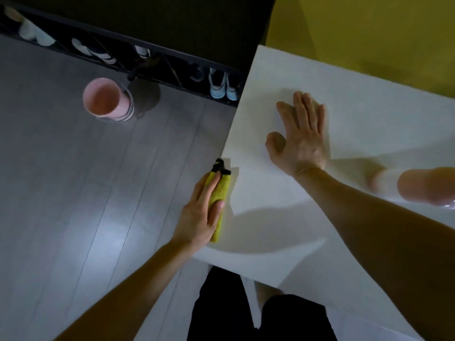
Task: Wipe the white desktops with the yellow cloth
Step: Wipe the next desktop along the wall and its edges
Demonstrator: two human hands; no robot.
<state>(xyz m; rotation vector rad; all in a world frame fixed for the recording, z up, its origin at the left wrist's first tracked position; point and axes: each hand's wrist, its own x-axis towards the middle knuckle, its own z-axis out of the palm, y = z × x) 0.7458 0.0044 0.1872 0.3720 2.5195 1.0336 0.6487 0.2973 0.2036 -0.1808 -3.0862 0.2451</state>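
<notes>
White worktop (357, 114): plain glossy surface filling the right half of the view, its left edge running diagonally above a grey floor (61, 180).

Yellow cloth (219, 193): folded into a long narrow strip, lying along the left edge of the worktop towards the near corner. A black loop (220, 167) sits at its far end, right at the edge.

Left hand (199, 215): comes in from the floor side and grips the cloth. The thumb lies over the top of the strip and the fingers run along its outer side, holding it against the worktop's left edge.

Right hand (299, 141): flat on the worktop, palm down, fingers straight and slightly spread, holding nothing. It rests further in from the left edge than the cloth and well apart from it.

Blurred pinkish shape (423, 184): on the worktop at the right border of the view. What it is cannot be told.

Pink bin (105, 100): round, open-topped, standing on the floor well left of the worktop.

Dark shoe rack (172, 57): low, along the far side of the floor, with several pairs in it, including white and pale blue shoes (222, 88) just beside the worktop's far left corner.

Yellow wall (369, 33): behind the far edge of the worktop.

Black shorts (221, 303): the person's, at the near edge.
</notes>
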